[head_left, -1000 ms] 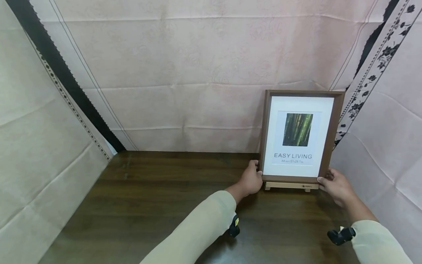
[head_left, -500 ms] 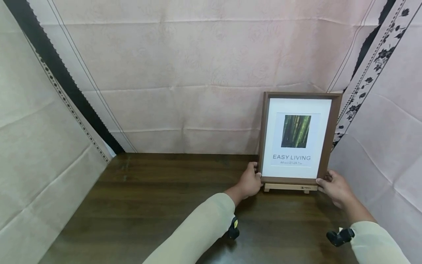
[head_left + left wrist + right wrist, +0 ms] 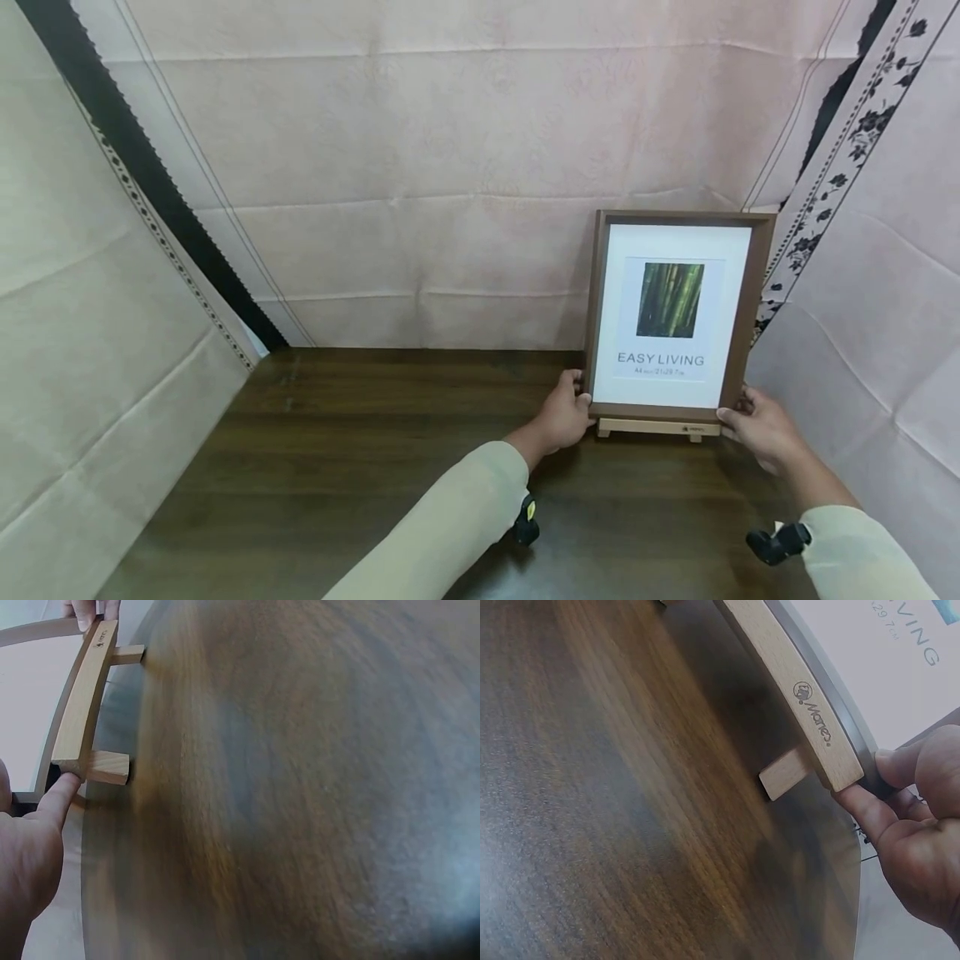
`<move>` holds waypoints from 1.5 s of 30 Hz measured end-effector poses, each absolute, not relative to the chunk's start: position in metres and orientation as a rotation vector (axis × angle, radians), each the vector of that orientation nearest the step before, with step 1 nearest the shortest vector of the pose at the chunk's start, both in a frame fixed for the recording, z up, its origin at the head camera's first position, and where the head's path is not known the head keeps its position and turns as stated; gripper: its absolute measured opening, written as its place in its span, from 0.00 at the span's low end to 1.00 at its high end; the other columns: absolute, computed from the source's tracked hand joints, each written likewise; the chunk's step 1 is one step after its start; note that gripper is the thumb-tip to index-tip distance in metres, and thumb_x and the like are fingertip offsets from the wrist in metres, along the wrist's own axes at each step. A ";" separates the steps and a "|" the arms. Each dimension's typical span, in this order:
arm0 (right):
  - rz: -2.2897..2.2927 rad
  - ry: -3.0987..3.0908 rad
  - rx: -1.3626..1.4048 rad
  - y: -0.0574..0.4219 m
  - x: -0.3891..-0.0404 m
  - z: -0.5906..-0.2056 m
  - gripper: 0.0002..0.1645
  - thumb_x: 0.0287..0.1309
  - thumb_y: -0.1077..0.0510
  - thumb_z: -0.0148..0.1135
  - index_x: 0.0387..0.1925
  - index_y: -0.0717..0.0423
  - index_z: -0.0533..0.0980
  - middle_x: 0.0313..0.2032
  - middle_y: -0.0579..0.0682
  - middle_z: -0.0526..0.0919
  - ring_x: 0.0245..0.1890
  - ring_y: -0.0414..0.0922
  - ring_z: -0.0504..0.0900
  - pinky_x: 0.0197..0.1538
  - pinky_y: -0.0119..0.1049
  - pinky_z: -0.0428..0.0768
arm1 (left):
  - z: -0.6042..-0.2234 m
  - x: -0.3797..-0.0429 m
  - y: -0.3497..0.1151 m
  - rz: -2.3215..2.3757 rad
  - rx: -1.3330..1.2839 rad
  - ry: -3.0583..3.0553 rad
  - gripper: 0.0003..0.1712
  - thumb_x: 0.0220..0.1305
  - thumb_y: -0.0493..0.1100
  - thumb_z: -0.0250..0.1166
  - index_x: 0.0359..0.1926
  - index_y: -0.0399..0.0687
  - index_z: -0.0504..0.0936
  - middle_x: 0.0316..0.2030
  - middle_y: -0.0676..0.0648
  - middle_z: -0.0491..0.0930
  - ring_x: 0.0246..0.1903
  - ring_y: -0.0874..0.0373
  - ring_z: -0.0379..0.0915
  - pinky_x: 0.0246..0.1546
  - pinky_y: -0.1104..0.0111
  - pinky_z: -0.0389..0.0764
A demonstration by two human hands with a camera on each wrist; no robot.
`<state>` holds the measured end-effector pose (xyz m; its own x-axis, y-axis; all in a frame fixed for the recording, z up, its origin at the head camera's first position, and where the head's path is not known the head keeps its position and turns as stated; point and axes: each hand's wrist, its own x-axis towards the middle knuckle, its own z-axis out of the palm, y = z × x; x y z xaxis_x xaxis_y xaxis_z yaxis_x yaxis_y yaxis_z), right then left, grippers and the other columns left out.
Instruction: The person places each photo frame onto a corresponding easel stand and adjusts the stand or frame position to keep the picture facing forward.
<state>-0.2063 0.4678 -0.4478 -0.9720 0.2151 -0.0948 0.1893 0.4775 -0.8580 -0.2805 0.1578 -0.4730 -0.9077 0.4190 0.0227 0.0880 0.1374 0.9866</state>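
Note:
A brown picture frame [image 3: 750, 317] with a white mat, a bamboo picture and the words EASY LIVING stands at the right of the table in the head view. It leans back slightly on a pale wooden tabletop easel [image 3: 656, 427], whose ledge and short feet show below it. My left hand [image 3: 564, 410] grips the frame's lower left corner; in the left wrist view one finger touches the end of the easel ledge [image 3: 84, 701]. At the opposite lower corner my right hand [image 3: 765, 429] holds the frame between thumb and fingers, with a finger under the ledge's end [image 3: 844, 769].
The dark wooden table [image 3: 375, 467] spreads to the left and in front of the frame. Pale cloth [image 3: 420, 167] hangs behind it, with more cloth along both sides. Close to the right hand hangs the right side cloth [image 3: 862, 367]. Each wrist carries a small black camera [image 3: 778, 542].
The head view has shifted slightly, so the frame appears a little lower and farther left. Both hands stay at its lower corners throughout.

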 end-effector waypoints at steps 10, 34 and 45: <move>1.544 -2.696 -0.307 0.464 -0.205 -0.449 0.42 0.77 0.65 0.48 0.77 0.72 0.36 0.69 0.83 0.52 0.66 0.75 0.64 0.54 0.43 0.82 | -0.475 -0.278 0.145 1.841 0.525 2.132 0.24 0.81 0.38 0.49 0.73 0.50 0.59 0.61 0.43 0.67 0.47 0.53 0.80 0.45 0.66 0.84; 1.532 -2.757 -0.298 0.445 -0.198 -0.451 0.44 0.78 0.61 0.50 0.78 0.71 0.36 0.70 0.82 0.49 0.67 0.76 0.62 0.53 0.42 0.83 | -0.478 -0.267 0.120 1.848 0.530 2.108 0.24 0.81 0.37 0.49 0.72 0.49 0.58 0.62 0.42 0.65 0.54 0.52 0.76 0.49 0.63 0.84; 1.522 -2.757 -0.268 0.439 -0.193 -0.454 0.44 0.78 0.60 0.51 0.77 0.73 0.36 0.68 0.83 0.51 0.66 0.76 0.63 0.52 0.41 0.83 | -0.479 -0.265 0.111 1.852 0.537 2.107 0.23 0.80 0.36 0.50 0.71 0.47 0.59 0.62 0.40 0.66 0.56 0.50 0.73 0.47 0.64 0.85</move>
